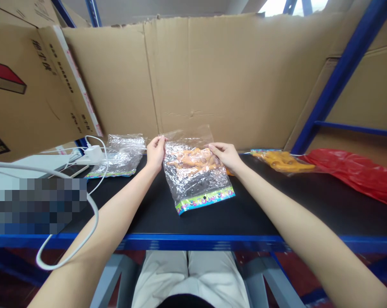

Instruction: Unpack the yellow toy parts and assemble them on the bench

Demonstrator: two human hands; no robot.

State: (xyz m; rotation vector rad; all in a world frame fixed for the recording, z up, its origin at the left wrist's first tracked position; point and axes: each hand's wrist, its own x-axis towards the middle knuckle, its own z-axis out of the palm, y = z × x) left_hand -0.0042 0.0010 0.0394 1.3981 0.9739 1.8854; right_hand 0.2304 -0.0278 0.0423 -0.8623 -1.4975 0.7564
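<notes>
Both forearms extend to 12 o'clock over the black shelf (276, 214). Left hand (155, 153) and right hand (224, 155) each pinch a top corner of the clear bag (198, 179), apparently holding its mouth spread. Orange toys (193, 161) lie inside; empty bags (121, 156) rest at 10 o'clock.

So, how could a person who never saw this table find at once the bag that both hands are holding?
On the black table before the cardboard wall, look at the middle, between the two forearms. There lies a clear plastic bag holding orange pieces, its far edge pinched by the left hand and right hand. Unlike the empty clear bags on the left, it is filled, with a colourful strip facing the person.
</notes>
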